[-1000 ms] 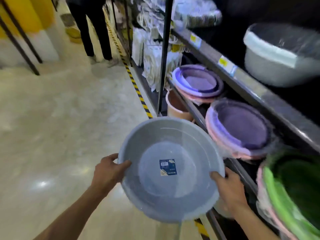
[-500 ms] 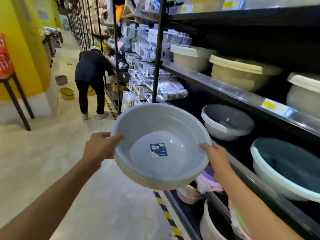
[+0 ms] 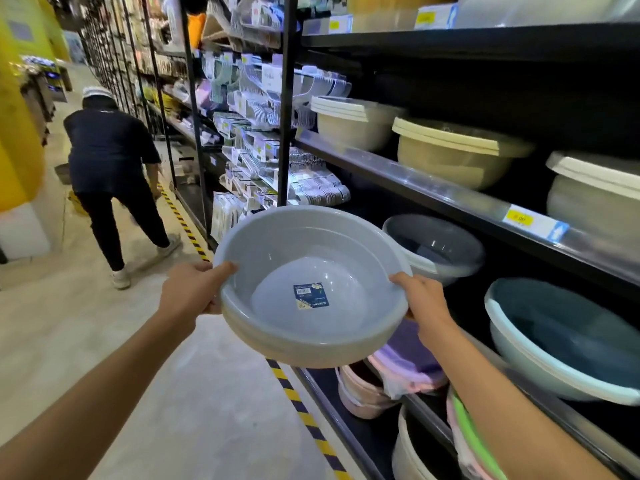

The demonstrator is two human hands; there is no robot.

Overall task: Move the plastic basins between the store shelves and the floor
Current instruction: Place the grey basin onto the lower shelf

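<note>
I hold a round grey plastic basin with a blue label inside it, out in front of me at shelf height. My left hand grips its left rim and my right hand grips its right rim. Just behind it on the middle shelf sits a grey basin wrapped in clear film, and a pale blue basin stands further right. Beige and cream basins line the shelf above. Purple and pink basins lie on the lower shelves.
Black store shelves run along the right side. A yellow-and-black striped line marks the floor at their foot. A person in dark clothes bends at the shelves further down the aisle. Yellow wall on the left.
The grey basin has risen from low by the bottom shelves to the height of the middle shelf. My view has lifted from the floor to the aisle and upper shelves.
</note>
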